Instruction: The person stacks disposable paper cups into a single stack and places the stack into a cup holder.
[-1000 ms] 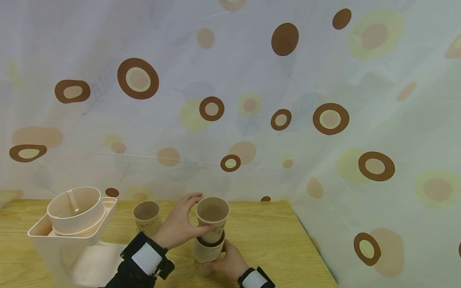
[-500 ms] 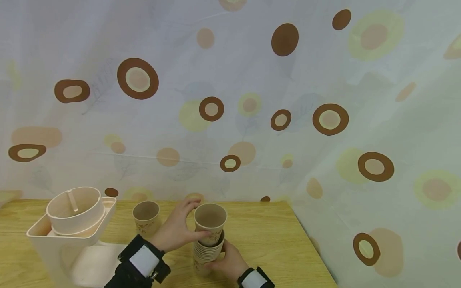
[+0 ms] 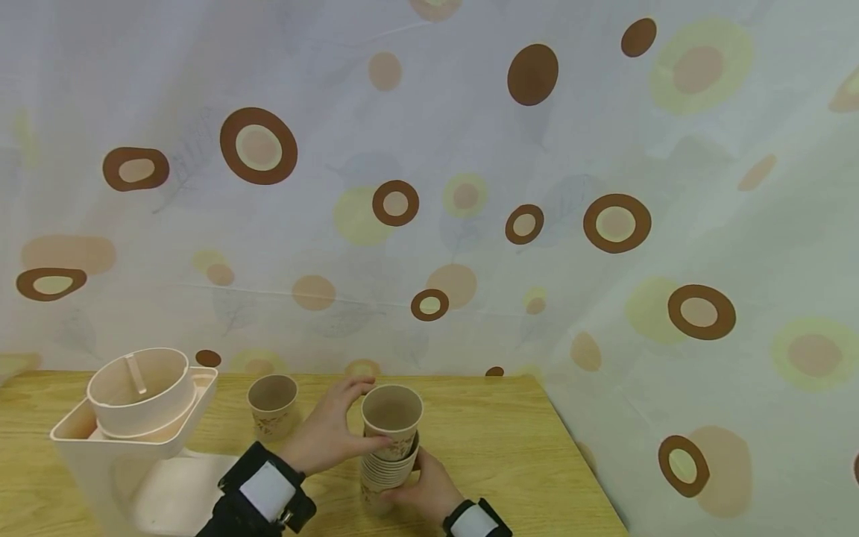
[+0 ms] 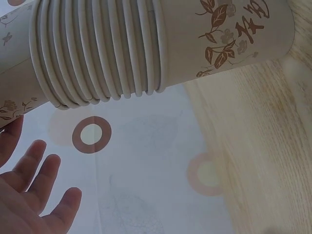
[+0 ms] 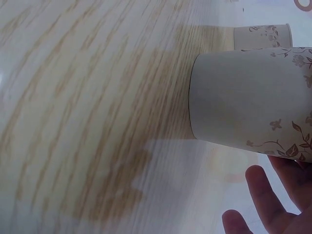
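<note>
In the head view, a stack of nested paper cups (image 3: pixel 385 477) stands upright on the table, with many rims showing. My right hand (image 3: pixel 429 488) grips its side low down. A single paper cup (image 3: pixel 399 418) sits partly inside the top of the stack; my left hand (image 3: pixel 329 432) holds it between thumb and fingers. Close up in the left wrist view are the stacked rims (image 4: pixel 97 53) and brown floral print, with the left fingers (image 4: pixel 46 175) spread near the upper cup (image 4: pixel 14 58). The right wrist view shows the bottom cup (image 5: pixel 243 97) and right fingers (image 5: pixel 263 190) against it.
Another paper cup (image 3: pixel 271 403) stands upright behind the left hand. To the left is a cream plastic appliance-like stand (image 3: pixel 114 462) with a round open container (image 3: pixel 137 395) on top. A patterned sheet (image 3: pixel 429 149) hangs behind the wooden table (image 3: pixel 510 447).
My left hand has lowered the upper cup, which sits deeper in the stack now. The right hand and the stack have stayed in place.
</note>
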The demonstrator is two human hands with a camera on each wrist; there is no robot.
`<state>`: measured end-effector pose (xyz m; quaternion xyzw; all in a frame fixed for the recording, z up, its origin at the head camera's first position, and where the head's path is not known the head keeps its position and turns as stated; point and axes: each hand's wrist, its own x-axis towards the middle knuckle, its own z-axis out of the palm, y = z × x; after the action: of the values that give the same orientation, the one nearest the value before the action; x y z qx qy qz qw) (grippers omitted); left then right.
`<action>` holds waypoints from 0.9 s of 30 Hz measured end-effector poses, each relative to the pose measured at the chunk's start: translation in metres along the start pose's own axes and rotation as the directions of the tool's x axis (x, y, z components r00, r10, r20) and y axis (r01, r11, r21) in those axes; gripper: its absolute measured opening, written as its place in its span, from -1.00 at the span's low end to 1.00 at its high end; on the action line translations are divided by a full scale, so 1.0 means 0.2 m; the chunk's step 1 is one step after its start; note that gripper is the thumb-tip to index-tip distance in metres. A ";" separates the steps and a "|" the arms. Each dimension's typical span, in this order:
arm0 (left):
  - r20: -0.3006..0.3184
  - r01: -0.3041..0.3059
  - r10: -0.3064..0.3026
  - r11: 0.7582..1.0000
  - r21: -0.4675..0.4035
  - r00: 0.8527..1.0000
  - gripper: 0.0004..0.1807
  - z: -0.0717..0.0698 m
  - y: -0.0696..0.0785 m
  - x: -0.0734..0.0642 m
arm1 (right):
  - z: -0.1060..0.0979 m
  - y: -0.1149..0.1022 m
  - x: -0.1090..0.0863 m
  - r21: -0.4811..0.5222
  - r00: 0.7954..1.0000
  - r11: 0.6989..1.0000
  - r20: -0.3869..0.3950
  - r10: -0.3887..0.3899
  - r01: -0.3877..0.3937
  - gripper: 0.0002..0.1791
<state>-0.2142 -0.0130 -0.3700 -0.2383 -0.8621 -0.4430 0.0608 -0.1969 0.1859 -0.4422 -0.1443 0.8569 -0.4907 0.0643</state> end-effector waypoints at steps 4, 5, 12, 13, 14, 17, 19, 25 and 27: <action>0.006 0.009 -0.009 1.000 -0.018 1.000 -0.28 0.01 0.00 0.00 | 0.00 0.00 0.00 0.003 1.000 1.000 -0.001 -0.007 0.007 -0.33; 0.006 0.007 -0.007 1.000 -0.019 1.000 -0.29 0.01 0.00 0.00 | 0.00 0.00 0.00 0.003 1.000 1.000 -0.001 -0.006 0.006 -0.33; 0.007 -0.005 0.005 1.000 -0.026 1.000 -0.31 0.02 -0.01 0.00 | 0.00 0.00 -0.01 0.017 1.000 1.000 0.000 0.004 -0.004 -0.33; 0.007 -0.001 0.002 1.000 -0.026 1.000 -0.31 0.02 -0.01 0.00 | 0.00 0.00 -0.01 0.018 1.000 1.000 0.000 0.003 -0.003 -0.33; 0.008 0.003 -0.003 1.000 -0.026 1.000 -0.30 0.03 -0.01 0.00 | 0.00 0.00 -0.01 0.017 1.000 1.000 -0.001 0.002 -0.002 -0.33; 0.008 0.011 -0.011 1.000 -0.024 1.000 -0.28 0.03 -0.01 -0.01 | 0.00 0.00 -0.01 0.009 1.000 1.000 -0.001 -0.004 0.004 -0.33; 0.009 0.007 -0.007 1.000 -0.019 1.000 -0.28 0.04 -0.02 -0.01 | 0.00 0.00 0.00 0.000 1.000 1.000 -0.002 -0.009 0.009 -0.33; 0.021 -0.011 0.012 1.000 -0.012 1.000 -0.26 0.04 -0.03 -0.01 | 0.00 0.00 -0.01 -0.008 1.000 1.000 -0.002 -0.008 0.008 -0.32; 0.024 -0.009 0.009 1.000 -0.008 1.000 -0.26 0.05 -0.03 -0.01 | 0.00 0.00 0.00 -0.008 1.000 1.000 -0.003 -0.008 0.008 -0.32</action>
<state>-0.2144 -0.0090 -0.3805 -0.2479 -0.8600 -0.4431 0.0517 -0.1960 0.1859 -0.4425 -0.1474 0.8584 -0.4876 0.0606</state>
